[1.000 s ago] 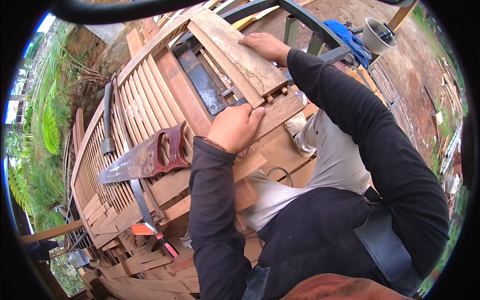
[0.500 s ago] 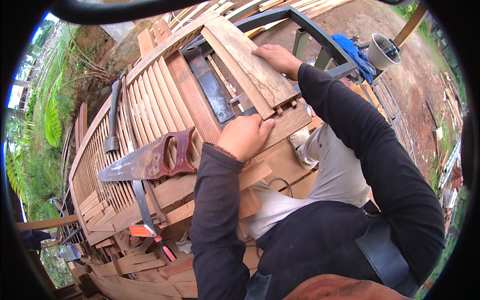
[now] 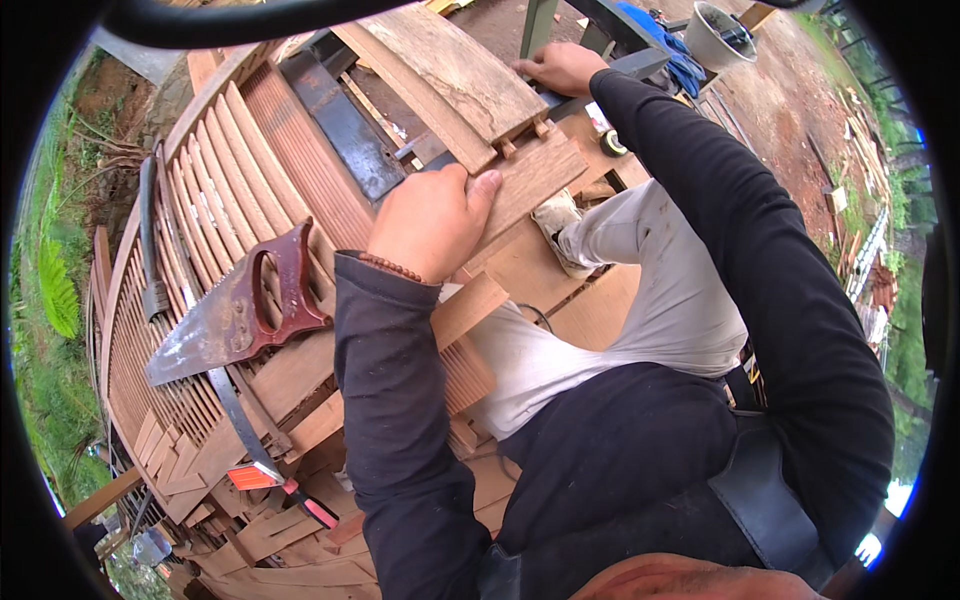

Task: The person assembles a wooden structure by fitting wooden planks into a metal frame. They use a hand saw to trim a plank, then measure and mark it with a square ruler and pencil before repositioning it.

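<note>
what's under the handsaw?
The slatted wooden panel shows around the handsaw and through its handle opening. A metal clamp bar runs out from the blade's near edge. Whatever lies directly beneath the blade and solid handle is covered.

- Bright, diffuse daylight; shadows are soft.
- The wooden panel [image 3: 450, 75] is evenly lit and fairly clear.
- Fisheye distortion bends outer edges.
- White glare at lower right.
</note>
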Demonstrator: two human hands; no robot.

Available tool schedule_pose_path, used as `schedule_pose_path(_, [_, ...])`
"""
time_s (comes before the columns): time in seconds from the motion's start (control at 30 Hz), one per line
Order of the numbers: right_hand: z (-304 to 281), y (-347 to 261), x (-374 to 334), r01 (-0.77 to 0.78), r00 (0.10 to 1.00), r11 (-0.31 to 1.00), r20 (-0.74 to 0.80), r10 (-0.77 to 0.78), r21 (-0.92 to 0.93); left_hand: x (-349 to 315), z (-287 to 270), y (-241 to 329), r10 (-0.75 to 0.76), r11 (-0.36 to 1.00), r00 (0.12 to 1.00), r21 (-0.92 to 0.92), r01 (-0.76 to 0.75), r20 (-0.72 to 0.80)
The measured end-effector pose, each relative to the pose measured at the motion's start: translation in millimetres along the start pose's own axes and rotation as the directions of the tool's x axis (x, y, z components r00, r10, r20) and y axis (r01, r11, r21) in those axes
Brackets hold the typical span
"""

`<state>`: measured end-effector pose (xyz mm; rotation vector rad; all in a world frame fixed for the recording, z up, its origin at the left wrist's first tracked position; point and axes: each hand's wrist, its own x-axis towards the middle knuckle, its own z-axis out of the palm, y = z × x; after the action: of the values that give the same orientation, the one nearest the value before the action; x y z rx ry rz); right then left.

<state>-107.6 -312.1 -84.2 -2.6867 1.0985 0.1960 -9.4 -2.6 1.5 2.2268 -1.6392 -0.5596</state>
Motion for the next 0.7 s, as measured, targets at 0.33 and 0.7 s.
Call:
schedule_pose_path(0.33, [14.6,-1.9,-1.5,0.049,0.965,0.999,-0.258,-0.049,-0.008,-0.1,3.5,-1.6,0.012,1.000,0.999,0.013,-0.011,-0.049])
schedule_pose_path(0.7, [14.6,8.4,-1.2,0.186,0.974,0.982,-0.138,-0.181,0.022,1.8,3.7,-0.1,0.028,1.000,0.999,0.010,-0.027,-0.045])
